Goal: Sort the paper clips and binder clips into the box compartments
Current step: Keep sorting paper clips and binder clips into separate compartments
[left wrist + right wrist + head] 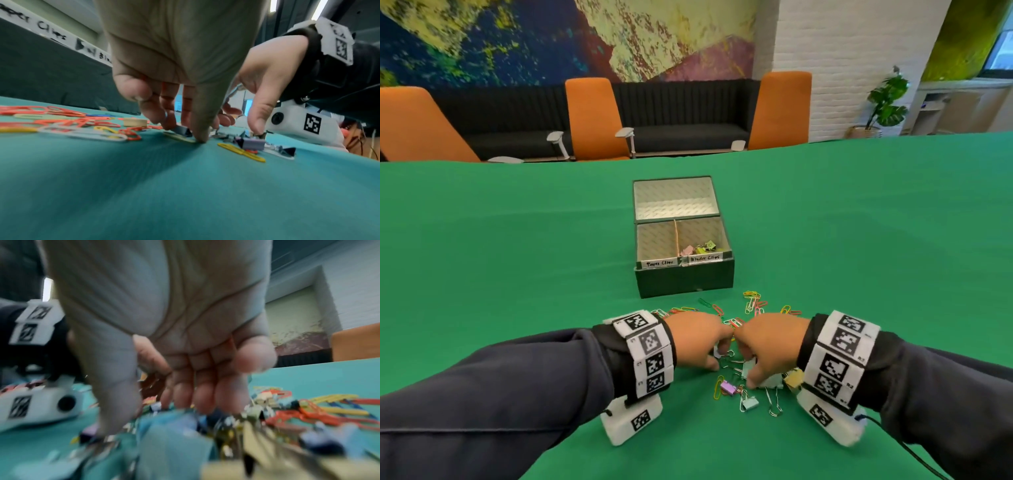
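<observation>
A dark green cardboard box [685, 279] sits in the middle of a green cloth table [517, 257], with its lid open toward the far side. The box has two parts side by side, each with a white label on the near rim. The right part, marked for binder clips, holds a few small pastel binder clips [698, 247]. The inside of the left part, marked for paper clips, is mostly hidden by the near wall. Just near the box, a pile of bright plastic-coated paper clips [751, 303] in red, yellow, green and white lies spread on the cloth. Nearer still is a bunch of little binder clips, with a purple binder clip [728, 387] and a pale mint binder clip [750, 402] at the near edge. Both hands are down in this bunch, knuckles almost touching. The left hand [697, 337] has its fingers curled down, and its thumb and fingertips [164, 120] pinch a small grey-blue binder clip [182, 129] that sits on the cloth. The right hand [768, 344] also curls down, with its thumb and fingers closed on a pale white binder clip [768, 380], though the right wrist view is too blurry to show the grip well. A yellow binder clip [793, 377] lies just right of that hand. Both wrists wear white bands with black square markers [650, 356].
</observation>
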Demonstrator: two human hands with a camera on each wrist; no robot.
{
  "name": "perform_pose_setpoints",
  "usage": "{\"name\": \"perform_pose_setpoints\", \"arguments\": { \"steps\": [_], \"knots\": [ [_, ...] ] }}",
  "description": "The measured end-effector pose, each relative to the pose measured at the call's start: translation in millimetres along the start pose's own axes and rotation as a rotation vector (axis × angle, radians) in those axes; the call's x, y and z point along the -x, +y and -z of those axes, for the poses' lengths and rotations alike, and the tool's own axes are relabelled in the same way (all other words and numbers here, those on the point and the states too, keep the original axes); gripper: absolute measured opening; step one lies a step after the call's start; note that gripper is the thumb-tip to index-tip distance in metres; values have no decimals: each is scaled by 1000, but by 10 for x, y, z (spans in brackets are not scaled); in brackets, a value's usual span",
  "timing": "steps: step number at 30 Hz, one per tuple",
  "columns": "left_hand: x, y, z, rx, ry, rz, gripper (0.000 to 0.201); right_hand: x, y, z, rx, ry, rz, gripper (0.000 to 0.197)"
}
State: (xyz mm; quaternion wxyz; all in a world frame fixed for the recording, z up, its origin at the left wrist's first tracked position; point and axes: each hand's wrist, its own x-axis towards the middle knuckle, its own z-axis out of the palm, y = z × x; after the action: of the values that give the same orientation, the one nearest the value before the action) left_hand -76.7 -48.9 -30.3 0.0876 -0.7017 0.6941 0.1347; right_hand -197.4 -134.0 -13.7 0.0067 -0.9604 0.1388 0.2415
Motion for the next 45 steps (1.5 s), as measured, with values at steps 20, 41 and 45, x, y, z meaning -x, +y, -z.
{"name": "perform_pose_setpoints", "arguments": {
  "steps": [20, 41, 45],
  "knots": [
    [49, -297, 98, 503, 234, 207, 9, 21, 367, 384, -492, 228, -44, 13],
    [280, -610, 420, 1044, 576, 363, 2, -552, 484, 992, -869, 911, -158, 32],
    [4, -655, 763, 945, 657, 380, 18, -417, 470, 827, -746, 804, -151, 23]
  ]
}}
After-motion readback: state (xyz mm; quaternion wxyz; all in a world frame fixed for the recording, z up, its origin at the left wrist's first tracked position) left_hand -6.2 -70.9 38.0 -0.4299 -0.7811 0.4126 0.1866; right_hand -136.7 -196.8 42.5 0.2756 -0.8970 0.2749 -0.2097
